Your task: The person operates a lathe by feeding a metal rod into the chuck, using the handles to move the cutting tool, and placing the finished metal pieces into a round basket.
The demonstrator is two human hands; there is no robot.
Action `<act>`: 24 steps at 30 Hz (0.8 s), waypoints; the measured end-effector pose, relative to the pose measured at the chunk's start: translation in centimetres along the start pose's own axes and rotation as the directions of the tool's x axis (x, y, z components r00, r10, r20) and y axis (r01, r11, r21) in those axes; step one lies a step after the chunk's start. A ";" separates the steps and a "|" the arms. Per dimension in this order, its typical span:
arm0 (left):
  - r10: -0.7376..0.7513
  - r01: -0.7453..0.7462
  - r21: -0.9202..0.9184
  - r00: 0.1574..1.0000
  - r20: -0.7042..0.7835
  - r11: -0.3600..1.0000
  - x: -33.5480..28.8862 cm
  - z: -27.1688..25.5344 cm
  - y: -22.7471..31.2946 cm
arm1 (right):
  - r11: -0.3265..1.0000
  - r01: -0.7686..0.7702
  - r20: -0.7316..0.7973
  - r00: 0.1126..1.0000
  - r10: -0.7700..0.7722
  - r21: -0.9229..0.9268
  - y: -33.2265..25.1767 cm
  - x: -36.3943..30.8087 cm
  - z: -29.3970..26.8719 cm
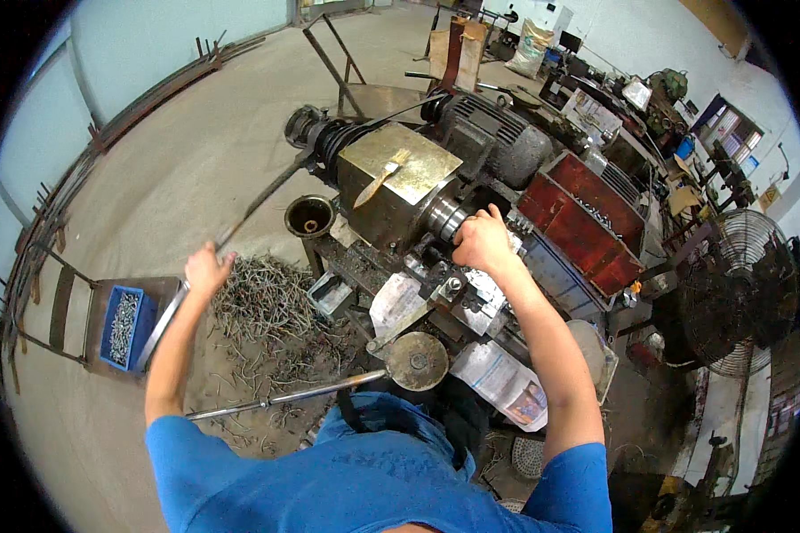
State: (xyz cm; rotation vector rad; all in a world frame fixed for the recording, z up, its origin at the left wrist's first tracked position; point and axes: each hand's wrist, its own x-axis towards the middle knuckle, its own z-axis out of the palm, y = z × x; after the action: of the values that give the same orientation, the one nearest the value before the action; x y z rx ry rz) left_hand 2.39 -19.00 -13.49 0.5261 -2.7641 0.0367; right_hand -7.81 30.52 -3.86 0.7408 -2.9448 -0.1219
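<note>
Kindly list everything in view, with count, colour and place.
block: one, dull gold, centre
brush: one, pale, on block
motor: one, dark grey, behind block
spindle: one, silver, right of block
box: one, red, right of motor
fan: one, dark, far right
disc: one, grey, below centre
rod: one, silver, lower left
bin: one, blue, left
small parts: many, silver, in bin
shavings: many, grey, left floor
bar: one, grey, left
cup: one, dark, beside block
wall rods: several, rusty, upper left
clutter: uncountable, mixed, upper right
shirt: one, blue, lower edge
left hand: one, bare, gripping bar
right hand: one, bare, at spindle
</note>
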 end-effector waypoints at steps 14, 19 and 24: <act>0.317 -0.307 -0.083 0.899 0.302 0.948 -1.3 -3.4 4.3 | 0.981 -0.085 -0.037 0.996 0.079 -0.174 -0.3 -0.8 -2.0; 0.259 0.184 -0.666 0.821 0.508 0.723 1.9 -0.3 5.6 | 0.975 -0.199 -0.619 0.755 0.217 0.099 7.2 -4.5 -6.2; 0.276 0.014 -0.674 0.906 0.321 0.739 1.6 2.5 3.8 | 0.962 -0.127 -0.529 0.814 0.240 0.241 7.6 -9.4 -6.7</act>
State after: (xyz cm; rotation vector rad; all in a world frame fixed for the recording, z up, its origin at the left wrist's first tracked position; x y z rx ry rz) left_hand -1.21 -16.21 -15.14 0.1331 -2.9033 -1.1128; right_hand -2.28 41.30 2.82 0.4057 -2.4569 0.3485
